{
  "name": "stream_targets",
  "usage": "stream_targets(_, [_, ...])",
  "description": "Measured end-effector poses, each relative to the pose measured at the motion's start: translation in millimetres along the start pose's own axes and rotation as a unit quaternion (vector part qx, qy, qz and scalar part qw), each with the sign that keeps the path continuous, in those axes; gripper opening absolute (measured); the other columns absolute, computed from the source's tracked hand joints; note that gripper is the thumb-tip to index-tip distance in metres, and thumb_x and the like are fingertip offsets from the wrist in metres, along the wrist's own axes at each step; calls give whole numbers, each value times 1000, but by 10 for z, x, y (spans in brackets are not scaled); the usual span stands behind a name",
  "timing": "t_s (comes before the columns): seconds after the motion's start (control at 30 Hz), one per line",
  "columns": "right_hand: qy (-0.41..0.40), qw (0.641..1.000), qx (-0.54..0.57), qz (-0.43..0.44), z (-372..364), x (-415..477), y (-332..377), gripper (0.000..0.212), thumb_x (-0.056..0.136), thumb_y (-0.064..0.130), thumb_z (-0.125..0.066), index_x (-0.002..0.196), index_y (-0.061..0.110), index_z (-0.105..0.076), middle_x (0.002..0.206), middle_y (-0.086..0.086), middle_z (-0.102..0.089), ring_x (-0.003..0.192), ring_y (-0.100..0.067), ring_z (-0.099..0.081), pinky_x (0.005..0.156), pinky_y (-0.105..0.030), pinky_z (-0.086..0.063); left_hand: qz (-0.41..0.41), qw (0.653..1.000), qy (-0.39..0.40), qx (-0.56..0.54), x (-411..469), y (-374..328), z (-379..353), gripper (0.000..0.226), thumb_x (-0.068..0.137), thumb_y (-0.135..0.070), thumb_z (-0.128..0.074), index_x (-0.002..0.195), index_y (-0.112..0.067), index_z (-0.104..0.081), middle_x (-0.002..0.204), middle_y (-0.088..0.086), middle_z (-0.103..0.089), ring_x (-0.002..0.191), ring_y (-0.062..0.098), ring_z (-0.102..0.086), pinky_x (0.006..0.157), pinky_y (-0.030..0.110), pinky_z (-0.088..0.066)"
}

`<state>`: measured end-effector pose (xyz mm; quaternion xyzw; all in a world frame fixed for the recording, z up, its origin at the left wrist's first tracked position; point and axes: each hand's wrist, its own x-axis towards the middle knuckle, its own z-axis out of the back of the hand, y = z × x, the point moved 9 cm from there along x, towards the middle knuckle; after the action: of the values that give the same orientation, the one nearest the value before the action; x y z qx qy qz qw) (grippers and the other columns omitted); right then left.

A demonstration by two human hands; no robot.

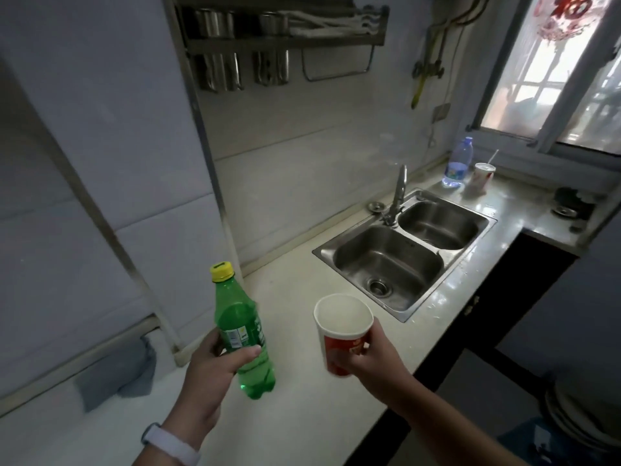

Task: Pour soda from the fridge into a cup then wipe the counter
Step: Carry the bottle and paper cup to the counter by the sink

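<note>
- Green plastic soda bottle is hanging upright above the counter, to the near-left of the sink. The left hand is wrapping it at the label, fingers and thumb curled round the body.
- Its yellow cap is sitting on the neck, so nothing is pouring yet.
- It is looking fairly full, so it is probably weighing noticeably. Being fresh from the fridge, it may be feeling slick. The thin walls are likely giving under a hard squeeze, so the ridged waist near the label is offering the surest hold.
- Red-and-white paper cup is floating just in front of the sink's near corner, mouth tilting toward the camera and seeming empty. The right hand is curling round its lower red band.
- That cup is likely handling light and crushable, so a gentle grip low down, or standing it on the counter, is looking wise, since both hands are occupied and the cap is needing one.
- Grey cloth is lying well left of the sink, waiting for the wipe.
</note>
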<state>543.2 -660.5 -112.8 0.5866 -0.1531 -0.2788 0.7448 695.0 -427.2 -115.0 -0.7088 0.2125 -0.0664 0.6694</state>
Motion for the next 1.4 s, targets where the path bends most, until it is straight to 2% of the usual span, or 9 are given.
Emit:
stream_targets(0.13, [51,998,13,16,-277,323,102,60,71,7,-82,119,23,-50,107,8,-66,86,6,-64,63,-15,-51,-8,999,-46,-1,150,-58,278,46,59,0,-86,100,-17,-73,98,7,-76,97,32,-69,83,42,-54])
stream_targets(0.2, [83,996,15,17,-431,482,94,61,71,5,-82,119,24,-49,111,4,-66,88,4,-64,65,-16,-52,2,997,-72,-6,169,-21,393,49,55,-6,-87,100,-20,-74,101,7,-76,97,31,-70,86,44,-54])
stream_targets(0.37, [177,984,7,18,-839,801,8,68,70,12,-83,124,31,-47,116,8,-63,99,-1,-63,72,-19,-54,18,990,-140,-16,132,109,566,44,67,5,-82,101,-22,-73,98,2,-77,97,29,-70,89,46,-54])
stream_targets(0.5, [247,969,13,3,-1116,1033,-70,65,73,3,-80,125,22,-47,113,4,-64,91,-3,-65,63,-17,-53,30,978,-202,-32,63,177,622,61,43,-17,-89,102,-18,-72,98,4,-77,98,31,-70,92,48,-54])
stream_targets(0.67, [307,952,5,-5,-1224,1384,-192,67,68,8,-85,124,21,-49,111,3,-67,87,2,-66,64,-18,-53,32,964,-262,-36,84,227,510,57,48,-11,-82,102,-20,-70,96,0,-77,98,30,-70,93,47,-53])
stream_targets(0.83, [329,944,-15,10,-1122,1712,-371,75,55,31,-86,120,20,-51,106,1,-69,92,-12,-68,67,-22,-54,30,956,-291,-21,188,278,228,62,42,-21,-85,103,-20,-70,97,3,-77,97,30,-70,88,44,-55])
stream_targets(1.03, [332,942,-47,9,-989,1970,-678,78,55,43,-88,120,33,-47,111,13,-65,99,0,-64,79,-22,-54,36,950,-309,-20,369,438,-47,54,53,-11,-82,105,-19,-70,101,7,-76,99,31,-69,94,51,-53])
stream_targets(1.2, [328,940,-86,19,-944,2074,-952,70,63,34,-87,119,36,-44,111,15,-63,100,0,-62,82,-25,-53,51,950,-307,-28,478,624,-173,59,44,-22,-86,102,-20,-72,103,11,-75,101,36,-67,93,53,-53])
stream_targets(1.4, [328,936,-126,20,-945,2133,-1202,71,67,29,-87,119,40,-40,107,24,-59,95,4,-58,70,-7,-41,79,954,-288,-16,562,817,-239,62,44,-23,-87,103,-19,-71,103,9,-75,101,34,-68,93,52,-53])
